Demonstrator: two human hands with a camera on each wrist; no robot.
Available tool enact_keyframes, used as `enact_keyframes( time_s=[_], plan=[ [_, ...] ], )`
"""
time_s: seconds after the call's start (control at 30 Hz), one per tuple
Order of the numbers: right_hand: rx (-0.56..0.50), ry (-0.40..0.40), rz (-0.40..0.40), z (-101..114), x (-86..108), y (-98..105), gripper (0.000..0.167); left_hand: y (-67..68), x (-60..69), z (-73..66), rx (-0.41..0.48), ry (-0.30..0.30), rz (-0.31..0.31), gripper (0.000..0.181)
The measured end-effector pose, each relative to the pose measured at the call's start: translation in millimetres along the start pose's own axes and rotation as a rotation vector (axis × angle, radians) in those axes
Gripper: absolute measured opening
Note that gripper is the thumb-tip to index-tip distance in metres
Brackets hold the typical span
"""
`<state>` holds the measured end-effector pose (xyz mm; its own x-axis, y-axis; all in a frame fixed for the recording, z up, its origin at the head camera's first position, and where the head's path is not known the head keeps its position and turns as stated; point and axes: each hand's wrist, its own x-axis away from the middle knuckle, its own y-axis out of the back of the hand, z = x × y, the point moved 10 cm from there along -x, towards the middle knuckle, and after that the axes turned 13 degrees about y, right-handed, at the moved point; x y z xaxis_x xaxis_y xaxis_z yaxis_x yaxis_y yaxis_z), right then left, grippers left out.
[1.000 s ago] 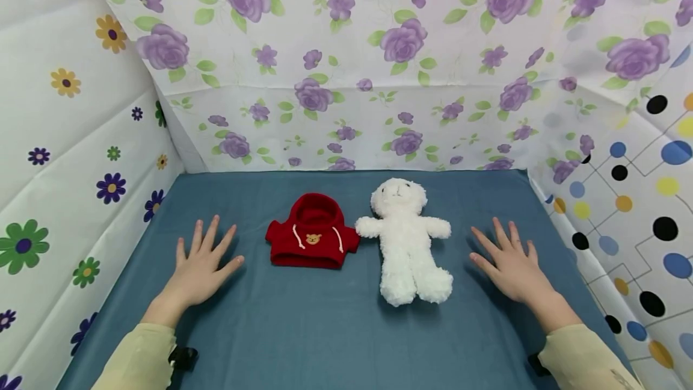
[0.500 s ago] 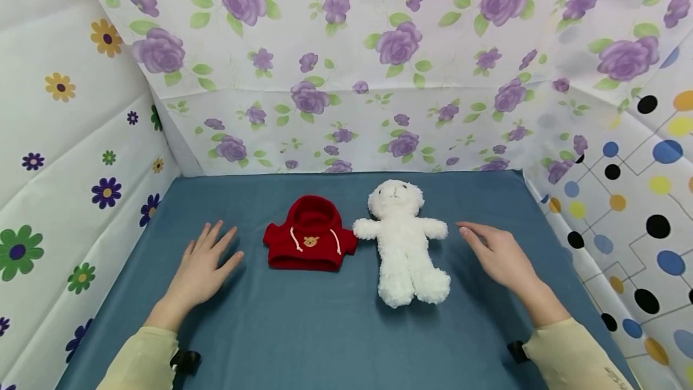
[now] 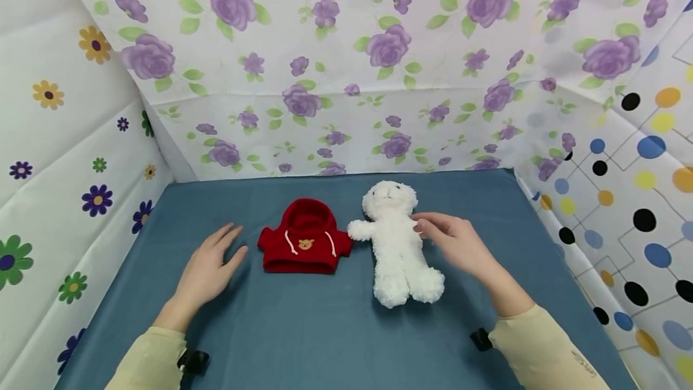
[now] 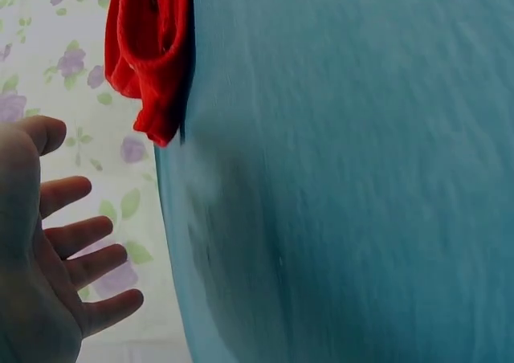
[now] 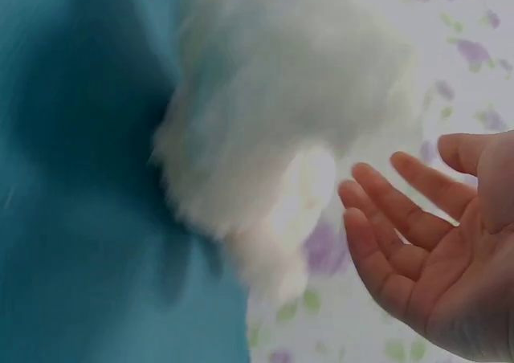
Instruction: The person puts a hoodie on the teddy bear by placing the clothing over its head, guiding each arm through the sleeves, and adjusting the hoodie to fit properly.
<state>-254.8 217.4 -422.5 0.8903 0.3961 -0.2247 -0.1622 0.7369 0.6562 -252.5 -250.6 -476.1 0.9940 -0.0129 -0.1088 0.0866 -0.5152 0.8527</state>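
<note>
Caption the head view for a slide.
White plush toy and red hoodie on blue cloth, right grip at the toy's side, left grip apart from the hoodie.

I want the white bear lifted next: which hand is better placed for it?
Right, I'd judge. In the head view, the right hand overlaps the bear at one arm; the left hand is farther off, with the red hoodie in between.

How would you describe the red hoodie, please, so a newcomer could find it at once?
On the blue cloth, look between the person's left hand and the white plush toy. The red hoodie lies there, its hood toward the flowered backdrop. Unlike its fluffy neighbour, it has pale drawstrings and a bear-face emblem.
</note>
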Motion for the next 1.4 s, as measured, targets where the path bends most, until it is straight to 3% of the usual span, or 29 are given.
enact_keyframes(
  time_s=[0.3, 0.43, 0.6, 0.77, 0.9, 1.13, 1.4],
  plan=[
    [-0.133, -0.048, 0.073, 57, -26.6, -49, 0.037, -9.2, -10.1, -4.8, 0.084, 0.146, -0.035, 0.036],
    [-0.011, -0.040, 0.089, 76, -37.4, -82, 0.030, -19.5, -14.2, -7.4, 0.103, 0.214, -0.009, 0.030],
    [0.204, 0.031, 0.117, 92, -49.9, -127, 0.016, -33.4, -17.3, -5.6, 0.111, 0.303, 0.080, 0.039],
    [0.363, -0.030, 0.153, 82, -52.2, -167, 0.013, -46.1, -18.0, 1.1, 0.087, 0.374, 0.163, 0.050],
    [0.449, -0.077, 0.164, 74, -48.5, -185, 0.017, -53.1, -16.6, 0.6, 0.073, 0.398, 0.204, 0.054],
    [0.438, -0.155, 0.134, 64, -47.6, -194, 0.027, -60.2, -14.9, 2.1, 0.068, 0.405, 0.227, 0.051],
    [0.416, -0.194, 0.109, 51, -46.2, -195, 0.044, -64.3, -13.9, -3.3, 0.056, 0.366, 0.230, 0.040]
  ],
)
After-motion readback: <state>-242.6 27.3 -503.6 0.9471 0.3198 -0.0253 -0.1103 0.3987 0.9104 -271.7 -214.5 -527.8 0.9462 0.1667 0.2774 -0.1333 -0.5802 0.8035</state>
